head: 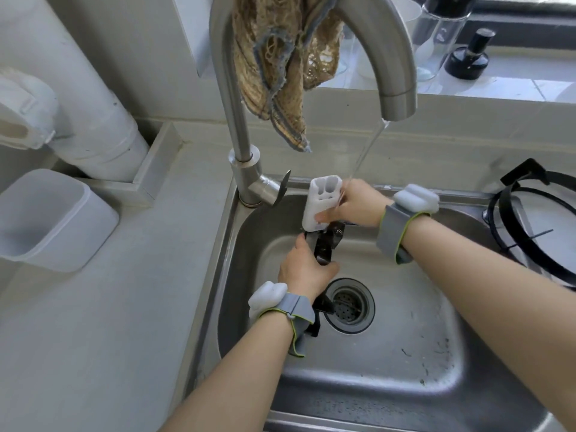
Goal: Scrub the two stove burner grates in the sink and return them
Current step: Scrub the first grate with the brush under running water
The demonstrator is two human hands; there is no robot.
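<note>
Black metal, wet and glossy, made up the grate (324, 247) that stood tilted in the sink (405, 353), its upper end near the back wall and its lower end by the drain. The left hand (307, 269) had its fingers and thumb curled round the grate's middle. The right hand (355, 202) gripped a white plastic scrubber (322, 204) pressed to the upper end, right where water (367, 148) from the tap (240, 120) fell. Its working face was hidden. The grate looked rigid and probably heavy for its size, so it would not flex under scrubbing. Wet and perhaps greasy, it was likely to slip or twist in the hand. A full wrap round a thick bar near the middle, as the left hand had it, seemed the safest hold, since the thin prong ends would offer little purchase. Dropped, it would likely bang against the steel basin rather than break. The second grate (526, 173) sat on the stove just right of the sink. No brand, label or writing could be read on the scrubber, the grates, the wristbands or the bottles on the sill. A frayed cloth (280, 73) hung over the tap, and a pale tub stood on the desk (109, 322).
</note>
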